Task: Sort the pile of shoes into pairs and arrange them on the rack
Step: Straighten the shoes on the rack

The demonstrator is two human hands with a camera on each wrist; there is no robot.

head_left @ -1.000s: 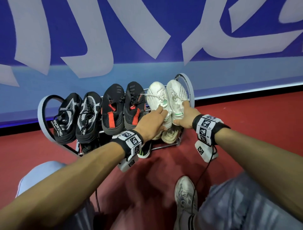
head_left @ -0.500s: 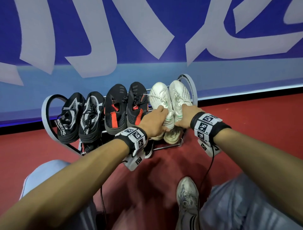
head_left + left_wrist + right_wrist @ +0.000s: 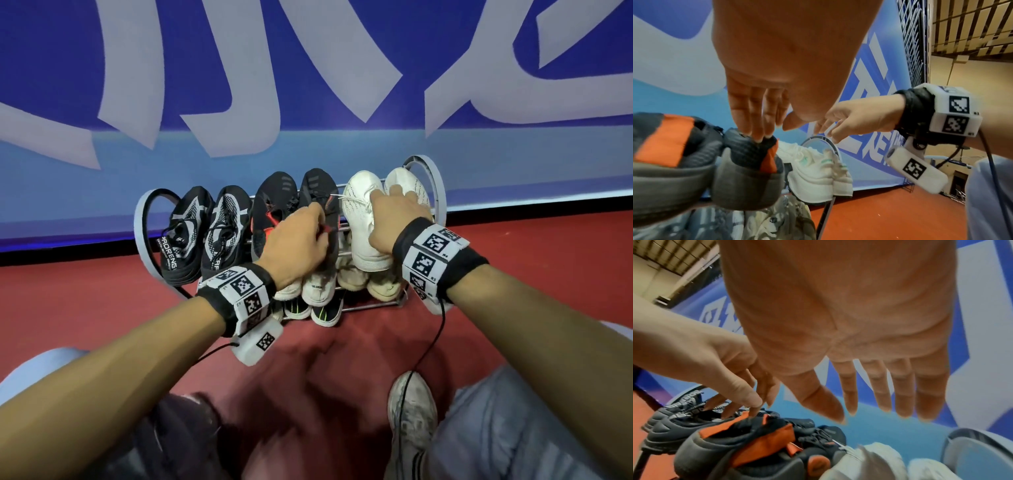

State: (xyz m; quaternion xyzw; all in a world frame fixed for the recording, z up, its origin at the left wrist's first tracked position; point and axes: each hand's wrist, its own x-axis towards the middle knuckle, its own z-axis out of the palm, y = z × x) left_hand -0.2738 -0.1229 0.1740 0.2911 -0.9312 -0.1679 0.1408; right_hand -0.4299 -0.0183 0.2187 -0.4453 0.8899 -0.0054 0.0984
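A metal rack [image 3: 435, 192] with curved ends stands against the blue wall. Its top tier holds three pairs: black-and-white knit shoes [image 3: 191, 233], black-and-orange shoes [image 3: 274, 202] and white shoes [image 3: 359, 212]. My left hand [image 3: 322, 222] reaches down onto the right black-and-orange shoe [image 3: 748, 152]. Its straight fingertips [image 3: 756, 136] touch the heel collar without gripping. My right hand [image 3: 394, 197] hovers just above the white pair [image 3: 813, 172]. In the right wrist view its fingers [image 3: 900, 394] are spread straight and hold nothing.
The lower tiers hold beige-white shoes [image 3: 349, 274] and dark shoes with green-striped soles [image 3: 325, 311]. My own grey sneaker [image 3: 411, 411] stands on the red floor [image 3: 513, 246] in front of the rack. Black cables hang from both wrist units.
Both hands have left the heels of the white pair. The left hand moved left onto the black-and-orange shoe. The right hand rose over the white shoes and spread its fingers.
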